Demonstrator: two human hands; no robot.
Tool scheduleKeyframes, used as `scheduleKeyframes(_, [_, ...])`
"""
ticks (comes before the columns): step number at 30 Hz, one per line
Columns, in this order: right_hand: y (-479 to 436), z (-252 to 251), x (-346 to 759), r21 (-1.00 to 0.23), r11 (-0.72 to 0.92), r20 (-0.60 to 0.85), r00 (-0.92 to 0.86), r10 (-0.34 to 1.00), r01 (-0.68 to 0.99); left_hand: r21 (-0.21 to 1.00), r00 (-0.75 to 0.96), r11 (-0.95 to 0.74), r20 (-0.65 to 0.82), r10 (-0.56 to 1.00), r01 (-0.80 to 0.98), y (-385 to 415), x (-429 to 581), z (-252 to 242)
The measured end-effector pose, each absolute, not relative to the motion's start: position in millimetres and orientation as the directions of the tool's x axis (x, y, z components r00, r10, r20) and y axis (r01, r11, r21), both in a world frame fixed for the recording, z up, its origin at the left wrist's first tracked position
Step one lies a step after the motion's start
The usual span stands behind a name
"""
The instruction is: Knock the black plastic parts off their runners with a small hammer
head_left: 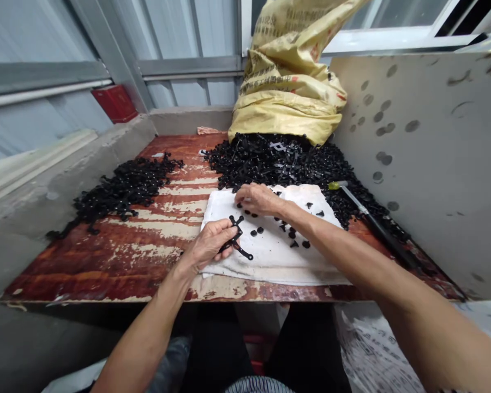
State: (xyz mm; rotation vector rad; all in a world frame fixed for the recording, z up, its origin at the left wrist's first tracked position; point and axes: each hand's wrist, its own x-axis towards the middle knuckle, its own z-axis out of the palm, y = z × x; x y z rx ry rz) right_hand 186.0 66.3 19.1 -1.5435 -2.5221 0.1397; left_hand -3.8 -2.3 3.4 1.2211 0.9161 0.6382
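A black plastic moulded runner (236,237) is gripped in the left hand (207,245), its fingers closed around it, just above a folded white cloth (311,256). The right hand (257,199) rests palm down on the cloth, fingers lightly curled, near small black plastic pieces (257,231), before a heap of black parts (270,161).

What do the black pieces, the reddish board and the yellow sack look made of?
The black branched piece in the left hand looks like moulded plastic: dull sheen, crisp thin arms. The board seems plywood, its glossy red-brown coating peeling to pale patches. The sack looks like woven plastic, printed and creased.
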Motion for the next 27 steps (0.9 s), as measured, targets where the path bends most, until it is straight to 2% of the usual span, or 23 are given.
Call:
scheduleKeyframes(5, [55,27,223,-0.141,0.308,0.137,-0.289,0.947,0.941,0.962,0.512,0.271,-0.249,0.822,0.034,-1,-4,0])
scheduleKeyframes(10, [34,19,232,-0.089,0.325,0.090,-0.317,0.944,0.942,0.966,0.514,0.257,-0.238,0.824,0.035,-1,-4,1])
scheduleKeyframes(15, [20,16,232,-0.087,0.337,0.099,-0.329,0.939,0.937,0.971,0.512,0.240,-0.213,0.832,0.015,0,-4,-2])
scheduleKeyframes(19, [6,22,244,-0.074,0.299,0.131,-0.288,0.949,0.951,0.972,0.513,0.232,-0.210,0.832,0.022,0,-5,-4])
scheduleKeyframes(27, [-17,15,246,-0.005,0.261,0.069,-0.260,0.963,0.965,0.975,0.499,0.222,-0.203,0.843,0.022,-2,-4,-3])
